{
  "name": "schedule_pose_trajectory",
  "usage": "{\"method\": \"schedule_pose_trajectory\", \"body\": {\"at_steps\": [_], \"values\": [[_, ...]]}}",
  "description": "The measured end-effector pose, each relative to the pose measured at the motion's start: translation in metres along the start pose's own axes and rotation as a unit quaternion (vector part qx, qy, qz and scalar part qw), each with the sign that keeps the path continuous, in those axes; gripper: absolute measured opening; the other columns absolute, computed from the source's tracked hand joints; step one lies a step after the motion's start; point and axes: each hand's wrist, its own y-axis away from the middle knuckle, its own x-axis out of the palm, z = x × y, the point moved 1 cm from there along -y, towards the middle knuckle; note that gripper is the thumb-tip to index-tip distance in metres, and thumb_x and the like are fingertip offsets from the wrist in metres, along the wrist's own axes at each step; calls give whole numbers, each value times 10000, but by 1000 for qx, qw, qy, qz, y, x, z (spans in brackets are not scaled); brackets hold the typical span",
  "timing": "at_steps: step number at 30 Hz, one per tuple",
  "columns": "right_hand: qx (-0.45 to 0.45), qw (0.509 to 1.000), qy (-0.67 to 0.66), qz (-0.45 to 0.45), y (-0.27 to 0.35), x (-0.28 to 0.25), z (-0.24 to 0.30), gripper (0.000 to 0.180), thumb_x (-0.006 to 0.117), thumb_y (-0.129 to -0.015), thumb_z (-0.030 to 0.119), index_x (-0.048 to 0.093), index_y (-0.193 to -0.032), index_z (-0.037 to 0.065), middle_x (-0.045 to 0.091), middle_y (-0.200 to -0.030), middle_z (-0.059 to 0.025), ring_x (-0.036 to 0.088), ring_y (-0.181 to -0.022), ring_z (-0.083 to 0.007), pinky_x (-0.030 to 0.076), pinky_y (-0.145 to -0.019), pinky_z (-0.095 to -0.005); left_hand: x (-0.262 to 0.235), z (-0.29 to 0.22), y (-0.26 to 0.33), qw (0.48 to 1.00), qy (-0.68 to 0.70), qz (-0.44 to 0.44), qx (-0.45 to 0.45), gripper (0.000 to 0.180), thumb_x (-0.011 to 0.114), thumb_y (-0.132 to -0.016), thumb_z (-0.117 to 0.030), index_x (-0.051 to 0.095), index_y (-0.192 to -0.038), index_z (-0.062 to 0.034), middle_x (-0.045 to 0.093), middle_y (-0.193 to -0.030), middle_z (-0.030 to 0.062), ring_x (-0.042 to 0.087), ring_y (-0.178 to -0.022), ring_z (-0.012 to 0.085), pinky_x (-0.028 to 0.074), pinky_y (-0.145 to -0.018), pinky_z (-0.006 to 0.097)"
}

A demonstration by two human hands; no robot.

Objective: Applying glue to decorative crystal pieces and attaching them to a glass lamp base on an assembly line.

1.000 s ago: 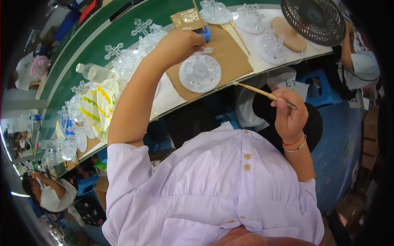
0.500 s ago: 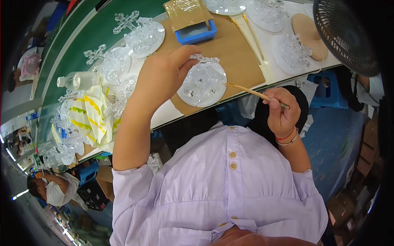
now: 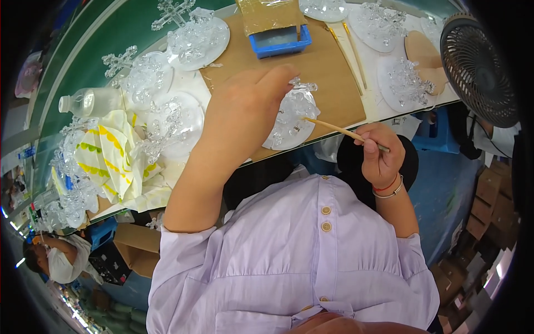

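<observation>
Left hand (image 3: 245,106) grips clear ornament (image 3: 292,114) — right hand (image 3: 378,153) angles stick (image 3: 339,131).

Green counter (image 3: 105,33) with a white front strip, brown card sheet (image 3: 328,67) in the middle, blue tray (image 3: 281,42) on the card, clear ornament discs (image 3: 200,36) across it, plastic bottle (image 3: 92,103) lying at left, yellow-patterned cloth (image 3: 114,158) beside, black fan (image 3: 481,69) at right

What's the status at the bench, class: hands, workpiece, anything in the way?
Left hand gripping the clear crystal ornament on the cardboard mat. Right hand holding a thin wooden stick, tip at the ornament. Blue tray behind, apart.
</observation>
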Motion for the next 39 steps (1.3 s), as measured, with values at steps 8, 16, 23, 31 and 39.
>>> {"method": "schedule_pose_trajectory", "body": {"at_steps": [8,16,23,31,39], "values": [[116,991,-48,-38,-9,-9,-9,140,496,-996,148,494,-977,9,613,-846,-130,547,-641,-107,449,-587,-212,-2,1,-3,1000,1,19,5,172,595,-808,-51,620,-978,-60,645,-802,108,621,-778,313,481,-662,412],[54,933,-228,-272,-19,-55,-12,192,486,-999,221,486,-950,36,554,-735,-115,447,-556,-136,388,-528,-246,-29,-14,-5,1000,-20,18,-6,140,643,-778,-62,647,-917,-76,645,-788,92,627,-734,292,492,-614,399],[35,869,-424,-254,-44,-60,-12,212,451,-1008,239,448,-890,63,473,-638,-80,382,-506,-118,325,-489,-242,-102,-31,-41,998,-40,-31,-44,191,729,-750,-38,697,-934,-71,694,-838,99,668,-742,257,527,-639,333],[96,789,-539,-277,-45,-54,-42,216,416,-1023,218,434,-880,57,463,-643,-69,390,-495,-114,352,-485,-237,-169,-15,-122,992,38,-29,-117,170,677,-850,-34,671,-1015,3,686,-830,45,608,-741,81,481,-672,226],[78,789,-543,-279,-48,-57,-48,208,416,-1023,204,435,-875,59,501,-646,-80,410,-483,-112,362,-471,-234,-171,11,-165,984,101,-2,-149,191,682,-859,-73,668,-1032,7,671,-858,24,574,-729,61,464,-657,209]]}}
